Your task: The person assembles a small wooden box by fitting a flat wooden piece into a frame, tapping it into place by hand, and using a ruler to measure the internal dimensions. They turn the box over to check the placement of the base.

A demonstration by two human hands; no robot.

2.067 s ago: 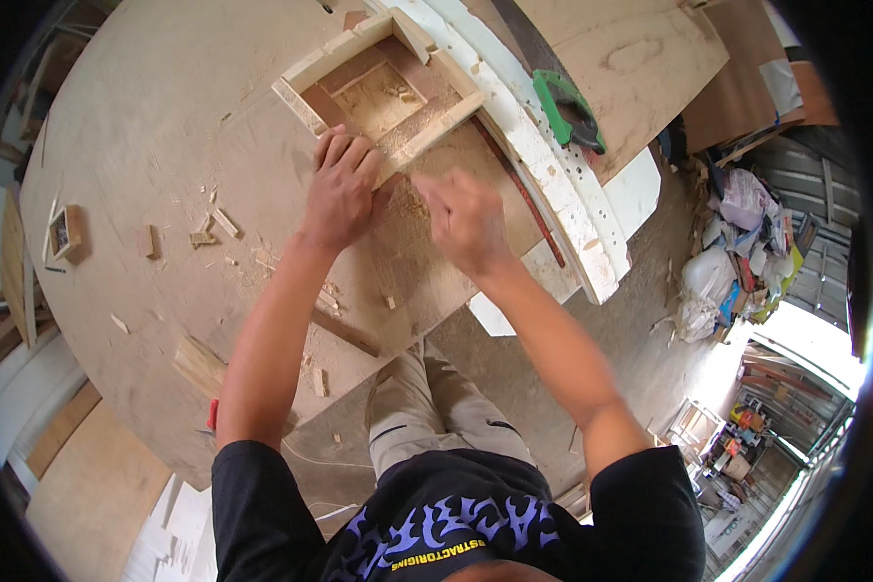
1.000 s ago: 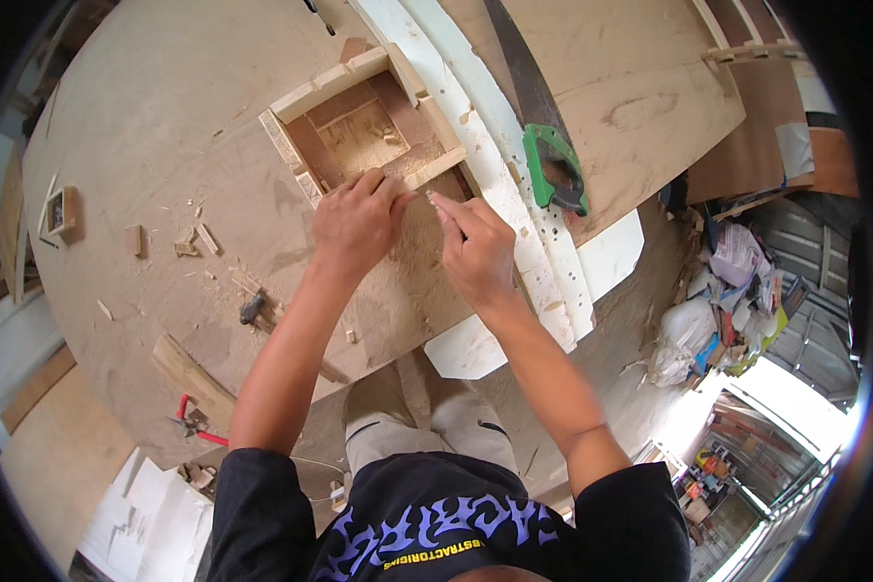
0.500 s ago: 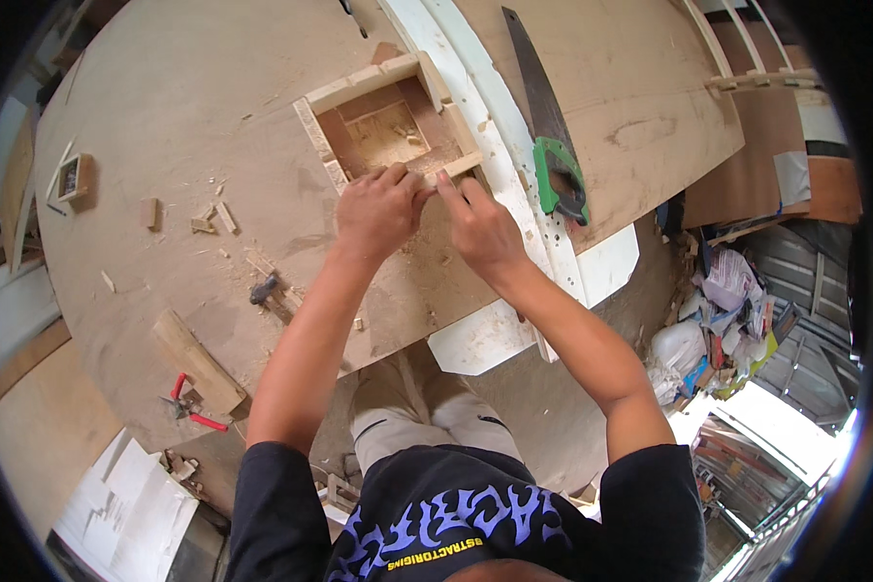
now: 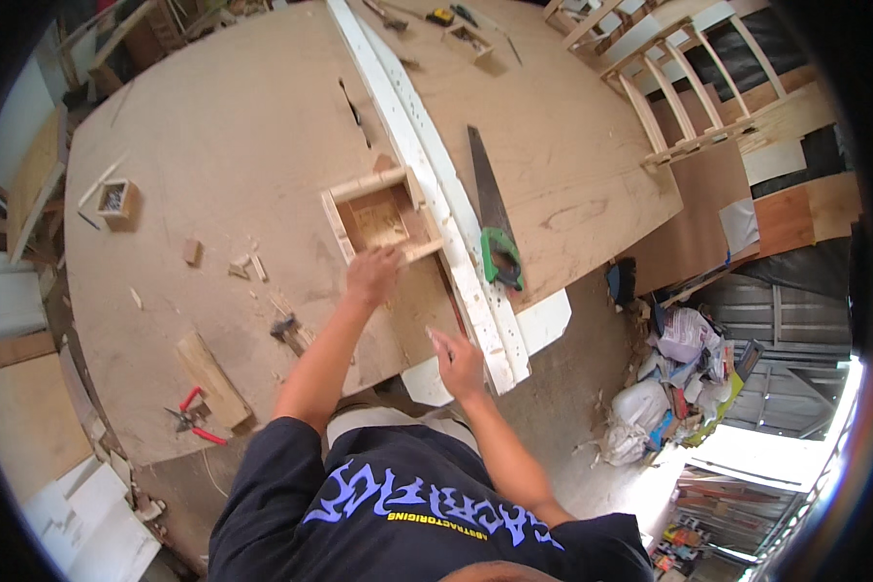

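My left hand (image 4: 372, 275) rests with curled fingers on the near rail of a square wooden box frame (image 4: 333, 215) with sawdust inside. Lower right, near the table edge, my right hand (image 4: 459, 363) is away from the box, pinching something small and pale, too small to name. Just right of the box runs a long white, holed board (image 4: 405, 145). Beyond it lies a handsaw (image 4: 501, 257) with a green handle. Left of my left forearm are a hammer (image 4: 284, 328), wood offcuts (image 4: 192, 252), a longer block (image 4: 210, 379) and red-handled pliers (image 4: 201, 434).
The plywood table (image 4: 145, 320) bears a small box of hardware (image 4: 116, 198) at left and small tools (image 4: 441, 16) at the far end. A slatted wooden frame (image 4: 703, 87) stands at upper right. Bags and scrap (image 4: 640, 417) lie on the floor at right.
My right hand has left the box and dropped toward the table's near edge; my left stays on the rail. The view has shifted, showing more of the table's far end.
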